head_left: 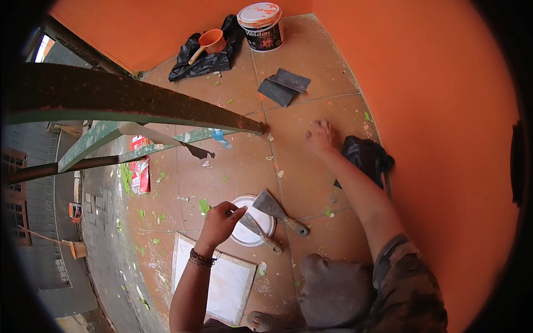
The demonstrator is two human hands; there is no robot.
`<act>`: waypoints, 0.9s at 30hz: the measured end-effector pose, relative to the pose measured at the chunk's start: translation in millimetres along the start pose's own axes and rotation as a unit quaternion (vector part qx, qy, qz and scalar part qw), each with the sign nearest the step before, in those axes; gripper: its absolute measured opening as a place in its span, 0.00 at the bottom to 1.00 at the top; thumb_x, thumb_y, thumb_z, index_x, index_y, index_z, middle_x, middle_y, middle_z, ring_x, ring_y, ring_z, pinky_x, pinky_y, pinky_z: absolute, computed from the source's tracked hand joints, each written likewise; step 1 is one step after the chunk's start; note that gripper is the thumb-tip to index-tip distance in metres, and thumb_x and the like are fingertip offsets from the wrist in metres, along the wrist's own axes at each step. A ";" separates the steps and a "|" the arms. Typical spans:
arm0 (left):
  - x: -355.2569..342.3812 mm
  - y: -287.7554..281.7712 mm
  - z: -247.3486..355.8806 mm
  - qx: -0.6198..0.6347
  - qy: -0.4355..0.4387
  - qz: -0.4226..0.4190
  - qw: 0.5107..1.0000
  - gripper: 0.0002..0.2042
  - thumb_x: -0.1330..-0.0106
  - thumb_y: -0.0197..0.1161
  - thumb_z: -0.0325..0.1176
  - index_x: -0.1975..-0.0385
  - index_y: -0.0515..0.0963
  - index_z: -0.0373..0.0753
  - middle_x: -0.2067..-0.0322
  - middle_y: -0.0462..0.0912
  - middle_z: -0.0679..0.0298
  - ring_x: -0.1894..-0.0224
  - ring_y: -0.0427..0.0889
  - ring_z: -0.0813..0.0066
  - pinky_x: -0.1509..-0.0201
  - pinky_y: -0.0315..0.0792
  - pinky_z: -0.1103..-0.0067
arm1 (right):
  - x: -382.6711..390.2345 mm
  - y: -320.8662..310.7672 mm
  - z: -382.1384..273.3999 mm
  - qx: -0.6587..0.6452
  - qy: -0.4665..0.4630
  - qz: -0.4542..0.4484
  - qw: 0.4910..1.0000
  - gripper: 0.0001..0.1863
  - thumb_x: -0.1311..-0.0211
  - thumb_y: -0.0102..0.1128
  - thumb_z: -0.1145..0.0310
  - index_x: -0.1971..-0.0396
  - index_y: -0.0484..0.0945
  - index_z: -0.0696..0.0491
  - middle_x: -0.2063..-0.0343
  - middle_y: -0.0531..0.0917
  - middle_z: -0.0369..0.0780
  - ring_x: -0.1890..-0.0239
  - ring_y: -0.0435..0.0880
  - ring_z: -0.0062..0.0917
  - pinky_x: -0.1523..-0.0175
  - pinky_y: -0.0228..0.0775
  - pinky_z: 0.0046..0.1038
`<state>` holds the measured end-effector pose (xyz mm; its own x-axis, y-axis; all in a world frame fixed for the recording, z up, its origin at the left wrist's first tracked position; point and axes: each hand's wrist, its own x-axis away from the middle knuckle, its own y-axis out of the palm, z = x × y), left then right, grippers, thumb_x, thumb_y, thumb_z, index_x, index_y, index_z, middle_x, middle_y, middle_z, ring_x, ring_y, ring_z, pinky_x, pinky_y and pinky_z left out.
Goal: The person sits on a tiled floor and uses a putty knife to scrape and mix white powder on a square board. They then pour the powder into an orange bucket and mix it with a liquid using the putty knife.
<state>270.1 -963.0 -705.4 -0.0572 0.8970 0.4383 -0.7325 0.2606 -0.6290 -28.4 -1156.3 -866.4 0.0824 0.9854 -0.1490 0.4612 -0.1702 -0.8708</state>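
My left hand (220, 223) is closed, its fingertips pinched beside the blade of a putty knife (252, 225). Whether it grips that blade or something small I cannot make out. A second, wider putty knife (270, 205) lies alongside; both rest across a round white lid (242, 237) on the floor. Over the tiles further forward, my right hand (320, 136) is empty, fingers apart and slightly bent. Beyond it lie dark sheets of what looks like sandpaper (283, 87). A black plastic bag (363, 160) sits beside my right forearm.
A paint bucket (261, 30) stands at the far wall, near an orange dipper (211, 41) on black plastic. At left, the green legs of a wooden stand (166, 105) cross over the floor. A white board (222, 280) lies nearby. Orange wall (433, 111) bounds the right.
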 end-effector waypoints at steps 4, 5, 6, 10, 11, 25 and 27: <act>-19.0 -17.7 56.3 0.032 0.035 0.178 0.983 0.14 0.37 0.65 0.35 0.58 0.77 0.30 0.72 0.82 0.60 0.70 0.81 0.78 0.65 0.74 0.78 | -24.5 50.6 40.8 0.095 0.030 0.082 0.992 0.29 0.43 0.58 0.57 0.43 0.68 0.53 0.42 0.67 0.45 0.36 0.61 0.40 0.33 0.51 0.43; -11.1 -30.5 65.8 0.048 0.037 0.268 0.962 0.14 0.36 0.65 0.32 0.55 0.75 0.31 0.70 0.82 0.61 0.69 0.81 0.78 0.65 0.74 0.78 | -16.8 56.0 34.1 0.095 0.002 0.125 0.988 0.28 0.43 0.58 0.57 0.44 0.68 0.52 0.42 0.67 0.45 0.35 0.60 0.39 0.32 0.50 0.41; -4.7 -44.6 68.9 0.103 0.088 0.397 0.908 0.15 0.35 0.63 0.29 0.52 0.73 0.31 0.68 0.82 0.62 0.68 0.80 0.78 0.65 0.74 0.79 | -22.8 52.4 25.2 0.093 0.015 0.111 0.989 0.29 0.43 0.58 0.56 0.43 0.67 0.53 0.42 0.66 0.45 0.35 0.60 0.39 0.32 0.50 0.42; 23.9 -140.7 93.7 -0.016 0.121 0.654 0.746 0.15 0.30 0.57 0.30 0.46 0.70 0.34 0.61 0.79 0.62 0.59 0.79 0.77 0.58 0.74 0.81 | -23.6 35.9 30.0 0.100 0.035 0.080 0.991 0.30 0.45 0.58 0.56 0.43 0.67 0.53 0.42 0.66 0.46 0.35 0.59 0.40 0.33 0.50 0.44; 40.1 -174.8 91.8 -0.160 0.064 0.659 0.732 0.15 0.30 0.57 0.30 0.46 0.70 0.34 0.58 0.79 0.62 0.57 0.79 0.76 0.52 0.73 0.79 | -24.6 37.2 19.0 0.088 0.043 0.068 0.993 0.30 0.45 0.58 0.57 0.43 0.67 0.53 0.42 0.66 0.46 0.35 0.60 0.40 0.33 0.50 0.45; -36.2 -236.9 188.2 -0.117 -0.155 0.422 0.886 0.26 0.35 0.61 0.45 0.42 0.67 0.37 0.38 0.66 0.52 0.34 0.60 0.53 0.30 0.50 0.63 | -33.4 27.1 15.6 0.090 0.063 0.042 0.993 0.30 0.43 0.57 0.56 0.40 0.65 0.51 0.40 0.64 0.46 0.34 0.59 0.43 0.33 0.50 0.47; -41.7 -232.0 185.1 -0.148 -0.151 0.393 0.895 0.26 0.34 0.61 0.45 0.42 0.67 0.37 0.38 0.66 0.52 0.34 0.60 0.53 0.30 0.50 0.63 | -30.6 27.0 34.2 0.082 0.069 0.040 0.993 0.30 0.42 0.57 0.55 0.40 0.66 0.50 0.39 0.65 0.45 0.35 0.59 0.43 0.33 0.49 0.48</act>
<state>316.9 -1127.0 -458.9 -0.6902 0.7181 -0.0891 -0.1760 -0.2860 -0.9419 -48.7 -1190.9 -901.4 0.2394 0.9569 -0.1644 0.2999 -0.2339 -0.9249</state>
